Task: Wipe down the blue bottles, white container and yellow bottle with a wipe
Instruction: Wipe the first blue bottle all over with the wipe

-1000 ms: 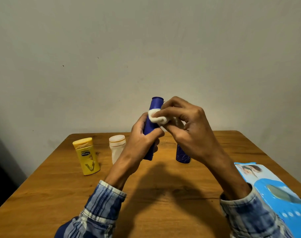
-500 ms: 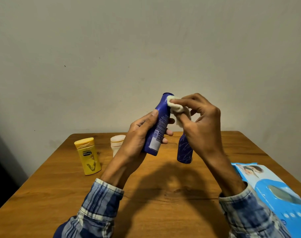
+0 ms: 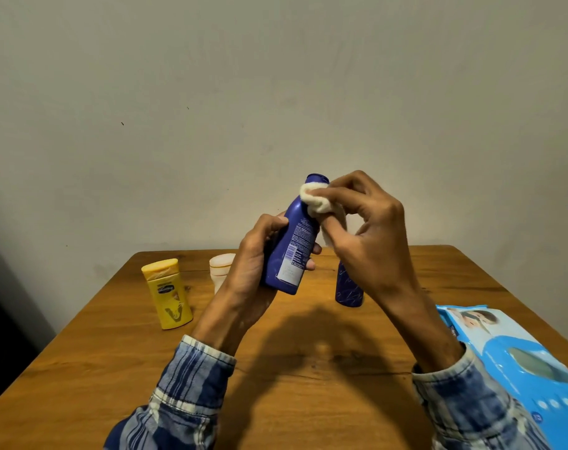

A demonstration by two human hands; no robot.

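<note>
The yellow bottle (image 3: 169, 293) is standing on the wooden table (image 3: 81, 352) at nine o'clock from the hands, with the white container (image 3: 220, 266) just at its three o'clock. The left hand (image 3: 253, 264) is gripping the lower body of a raised blue bottle (image 3: 294, 251), whose cap is leaning toward one o'clock. The right hand (image 3: 370, 241) is pinching a bunched wipe (image 3: 316, 199) against the bottle's neck. A second blue bottle (image 3: 349, 289) is standing at the first one's four o'clock, and a wipes pack (image 3: 519, 358) is lying farther right.
</note>
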